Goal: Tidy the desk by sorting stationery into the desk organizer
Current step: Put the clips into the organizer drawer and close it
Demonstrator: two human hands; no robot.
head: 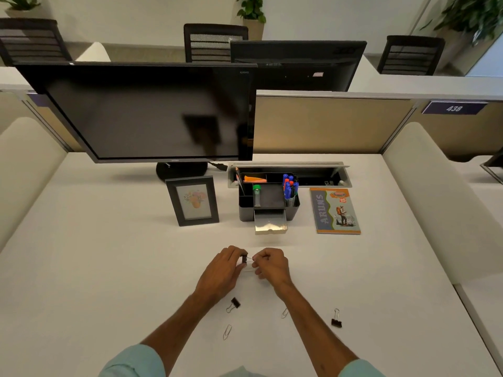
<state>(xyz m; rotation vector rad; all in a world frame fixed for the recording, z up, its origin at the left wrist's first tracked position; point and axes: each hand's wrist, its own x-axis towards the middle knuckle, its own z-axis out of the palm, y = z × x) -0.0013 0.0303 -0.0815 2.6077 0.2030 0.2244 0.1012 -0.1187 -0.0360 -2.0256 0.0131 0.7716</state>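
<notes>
My left hand point(224, 269) pinches a small black binder clip point(244, 259) just above the desk's middle. My right hand point(270, 265) meets it from the right, fingers curled round the clip's wire handle. A second binder clip point(234, 304) lies below my left wrist, and a third binder clip point(336, 319) lies at the right. Two paper clips lie loose: one paper clip point(227, 331) near my left forearm, another paper clip point(285, 312) partly hidden by my right forearm. The dark desk organizer point(268, 202) stands behind, its small drawer point(270, 224) pulled out, markers point(290, 186) in its right cup.
A framed flower picture point(193, 201) stands left of the organizer, a notebook point(334, 210) lies to its right. A large monitor point(147, 112) fills the back left, with an open cable tray point(313, 172) behind the organizer. White padded dividers border both sides of the desk point(109, 268).
</notes>
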